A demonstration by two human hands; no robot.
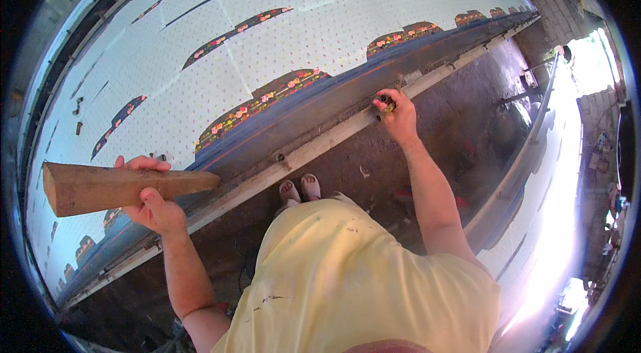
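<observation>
My left hand [160, 211] is closed round a wooden block [127, 187], a thick brown piece that tapers toward its right end. It is held above the near left part of a long table. My right hand [399, 116] is at the table's near edge, its fingers curled round a small dark round piece [385, 101] beside the pale edge rail [320, 146]. The fingers cover most of that piece, so its kind is hidden. White cloth [267, 53] with tiny pink dots and dark floral patches [267, 103] covers the table top.
A blue-grey strip [347, 96] runs along the table's near side. Small dark pieces [79, 116] lie on the cloth at the far left. Behind me on the right is another long table [514, 186] with pale cloth. Dark floor [374, 179] lies between the tables.
</observation>
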